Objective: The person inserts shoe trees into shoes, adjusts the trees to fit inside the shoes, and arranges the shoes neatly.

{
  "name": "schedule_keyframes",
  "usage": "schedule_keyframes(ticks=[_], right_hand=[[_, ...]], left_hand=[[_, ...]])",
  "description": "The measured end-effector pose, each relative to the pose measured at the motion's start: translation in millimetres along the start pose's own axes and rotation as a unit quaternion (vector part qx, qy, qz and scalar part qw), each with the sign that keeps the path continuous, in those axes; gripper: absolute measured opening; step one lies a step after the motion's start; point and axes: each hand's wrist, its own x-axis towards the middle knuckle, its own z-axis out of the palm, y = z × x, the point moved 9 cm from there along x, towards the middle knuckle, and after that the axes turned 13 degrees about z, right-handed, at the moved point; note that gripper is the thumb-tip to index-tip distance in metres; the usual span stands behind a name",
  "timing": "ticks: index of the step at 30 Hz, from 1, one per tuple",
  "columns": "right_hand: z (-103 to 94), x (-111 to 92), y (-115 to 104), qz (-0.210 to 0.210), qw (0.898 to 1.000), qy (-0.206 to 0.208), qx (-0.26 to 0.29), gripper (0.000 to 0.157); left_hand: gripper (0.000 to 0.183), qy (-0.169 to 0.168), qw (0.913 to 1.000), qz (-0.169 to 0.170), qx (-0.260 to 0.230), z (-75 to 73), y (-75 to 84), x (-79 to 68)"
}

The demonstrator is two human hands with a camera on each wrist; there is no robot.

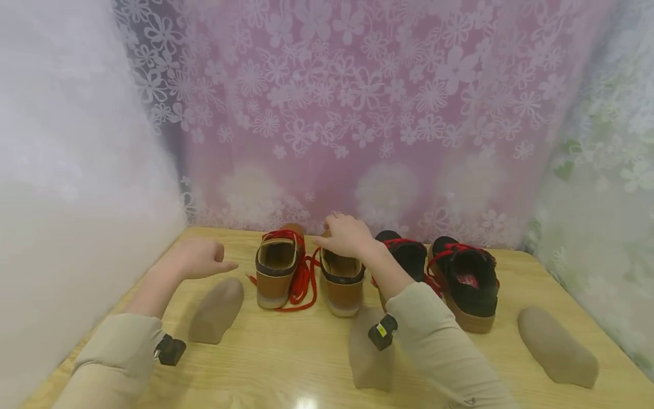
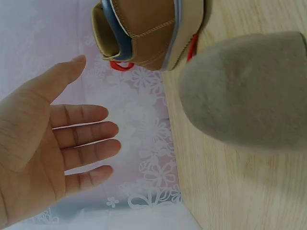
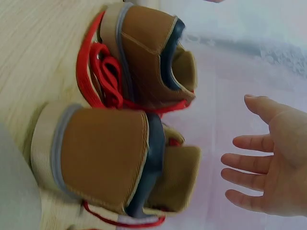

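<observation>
My right hand (image 1: pixel 349 236) hovers above the front of a brown shoe (image 1: pixel 344 292) with a dark collar, partly covering it in the head view. Its fingers (image 3: pixel 247 163) are spread and hold nothing in the right wrist view. To its left stands the matching brown shoe (image 1: pixel 276 278), with long red laces (image 1: pixel 305 281) lying loose beside it. My left hand (image 1: pixel 199 258) is raised over the table left of that shoe, above a beige, rounded shoe-shaped insert (image 1: pixel 217 309). In the left wrist view its palm shows, with the fingers (image 2: pixel 91 151) nearly straight and nothing held.
Two black shoes with red laces stand to the right, the outer black shoe (image 1: pixel 467 284) fully visible. Another beige insert (image 1: pixel 365 358) lies under my right forearm, and a third insert (image 1: pixel 557 346) near the right edge of the wooden table (image 1: pixel 286 352). A floral curtain (image 1: pixel 327 113) hangs behind.
</observation>
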Motion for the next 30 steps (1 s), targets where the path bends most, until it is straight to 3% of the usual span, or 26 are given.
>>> schedule_keyframes(ticks=[5, 10, 13, 19, 23, 30], right_hand=[[14.8, -0.6, -21.5, -0.008, 0.999, -0.029, -0.01, 0.055], [21.7, -1.3, -46.5, -0.032, 0.998, -0.039, -0.025, 0.052], [30.0, -0.8, -56.0, -0.035, 0.997, -0.05, -0.045, 0.059], [48.4, 1.7, -60.2, -0.012, 0.994, -0.075, -0.08, 0.081], [54.1, 3.1, -61.7, -0.005, 0.992, -0.074, -0.1, 0.083], [58.6, -0.4, -62.9, 0.0, 0.99, -0.083, -0.112, 0.083]], left_hand=[[0.038, -0.032, 0.9994, 0.012, -0.012, 12.8, 2.7, -10.0], [0.048, -0.035, 0.9992, 0.017, -0.007, 17.6, 3.1, -20.1], [0.053, -0.048, 0.9986, 0.013, -0.017, 24.2, 2.2, -26.7], [0.065, -0.074, 0.9966, 0.002, -0.037, 43.8, -0.5, -37.2], [0.078, -0.084, 0.995, -0.015, -0.05, 56.3, -1.5, -44.0], [0.081, -0.078, 0.9938, 0.005, -0.079, 70.3, 4.8, -45.3]])
